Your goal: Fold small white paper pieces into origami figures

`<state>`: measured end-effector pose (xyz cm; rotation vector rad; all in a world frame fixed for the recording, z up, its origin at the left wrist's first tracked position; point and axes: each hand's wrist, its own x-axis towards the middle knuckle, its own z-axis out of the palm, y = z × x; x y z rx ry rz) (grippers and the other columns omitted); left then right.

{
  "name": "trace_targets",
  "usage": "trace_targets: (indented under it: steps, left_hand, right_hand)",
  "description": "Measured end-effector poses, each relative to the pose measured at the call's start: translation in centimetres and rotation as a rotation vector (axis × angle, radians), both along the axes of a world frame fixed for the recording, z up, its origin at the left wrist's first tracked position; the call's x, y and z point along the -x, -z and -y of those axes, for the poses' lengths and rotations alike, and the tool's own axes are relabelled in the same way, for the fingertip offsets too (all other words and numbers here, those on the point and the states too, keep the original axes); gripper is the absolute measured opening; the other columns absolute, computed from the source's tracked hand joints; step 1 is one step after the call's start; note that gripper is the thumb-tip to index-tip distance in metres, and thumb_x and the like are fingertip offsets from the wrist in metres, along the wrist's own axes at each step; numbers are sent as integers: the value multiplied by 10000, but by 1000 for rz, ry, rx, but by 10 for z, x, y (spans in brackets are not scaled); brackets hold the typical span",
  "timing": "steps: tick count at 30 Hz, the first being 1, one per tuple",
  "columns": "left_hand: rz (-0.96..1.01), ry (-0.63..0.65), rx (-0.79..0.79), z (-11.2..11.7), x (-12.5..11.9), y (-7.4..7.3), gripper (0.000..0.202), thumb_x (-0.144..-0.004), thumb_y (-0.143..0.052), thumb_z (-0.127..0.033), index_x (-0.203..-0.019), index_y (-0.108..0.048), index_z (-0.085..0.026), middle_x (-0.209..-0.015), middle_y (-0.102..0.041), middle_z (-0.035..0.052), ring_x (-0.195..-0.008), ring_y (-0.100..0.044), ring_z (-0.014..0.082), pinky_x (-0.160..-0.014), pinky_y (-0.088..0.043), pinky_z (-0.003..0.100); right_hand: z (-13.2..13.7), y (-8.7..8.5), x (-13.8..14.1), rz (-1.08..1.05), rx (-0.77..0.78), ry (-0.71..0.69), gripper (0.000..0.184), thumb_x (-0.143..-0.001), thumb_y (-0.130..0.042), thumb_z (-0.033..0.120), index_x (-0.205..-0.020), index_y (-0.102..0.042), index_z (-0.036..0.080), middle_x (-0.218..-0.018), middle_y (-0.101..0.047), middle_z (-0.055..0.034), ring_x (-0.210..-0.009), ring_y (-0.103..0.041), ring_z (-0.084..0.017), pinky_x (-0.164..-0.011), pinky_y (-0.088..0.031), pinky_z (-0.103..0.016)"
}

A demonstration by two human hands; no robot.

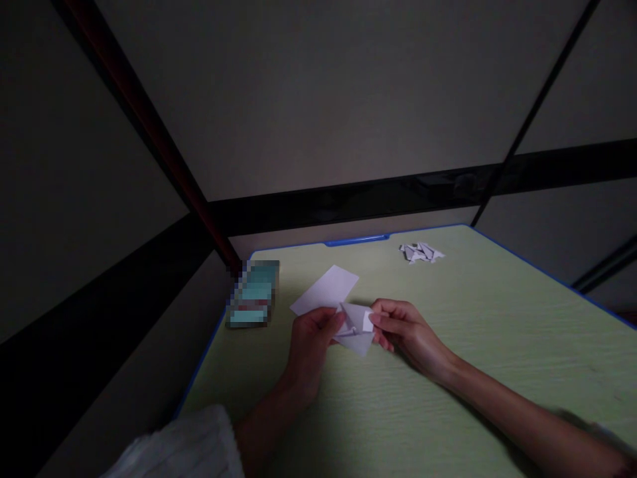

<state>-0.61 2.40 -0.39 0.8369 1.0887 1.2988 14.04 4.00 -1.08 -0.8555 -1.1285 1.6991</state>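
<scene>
A small white folded paper piece (356, 327) is held just above the pale green table (448, 372) between both hands. My left hand (313, 345) pinches its left edge with thumb and fingers closed. My right hand (405, 332) pinches a folded flap on its right side. A flat white paper sheet (326, 289) lies on the table right behind the folded piece.
A pile of several small folded white paper pieces (421, 252) sits near the far edge of the table. A teal box (253, 293), blurred out, lies at the table's left edge. The table has a blue rim (355, 239); walls stand close behind and to the left.
</scene>
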Motion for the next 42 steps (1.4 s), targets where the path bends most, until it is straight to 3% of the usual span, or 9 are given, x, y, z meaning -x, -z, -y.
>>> trace_targets:
  steps: [7,12,26,33,42]
  left_hand:
    - [23,11,39,-2,3,-1,208,-495,-705,-289,-581,-631,-115,-548,-593,5,-506,-488,87,-503,-393,208]
    - [53,69,44,-1,2,-1,194,-495,-703,-278,-546,-621,-110,-511,-581,1,-468,-470,76,-469,-372,195]
    - [-67,41,81,-3,3,-4,201,-456,-684,-284,-516,-603,-110,-477,-538,-8,-448,-425,73,-461,-334,206]
    - [-105,47,33,-3,3,-3,174,-497,-665,-270,-519,-601,-109,-462,-520,-20,-444,-390,62,-449,-269,188]
    - [-170,71,8,-4,5,-6,179,-515,-659,-277,-519,-604,-107,-471,-526,-22,-454,-391,61,-454,-268,188]
  right_hand:
    - [-2,-4,-3,-112,111,-121,103,-616,-571,200,-560,-547,117,-458,-581,-24,-371,-471,-68,-348,-309,-165]
    - [-1,-4,-3,-200,253,-227,231,-703,-554,305,-571,-523,117,-461,-592,-39,-360,-503,-68,-314,-316,-135]
    - [-1,-3,-6,-80,222,-314,230,-683,-610,313,-607,-515,117,-481,-583,-11,-356,-465,-37,-307,-278,-114]
    - [1,-8,-5,34,161,-297,229,-654,-632,270,-548,-501,114,-447,-533,18,-348,-407,-15,-318,-239,-119]
    - [0,-8,-5,151,112,-275,296,-645,-639,344,-515,-487,126,-415,-501,34,-337,-374,-16,-328,-220,-145]
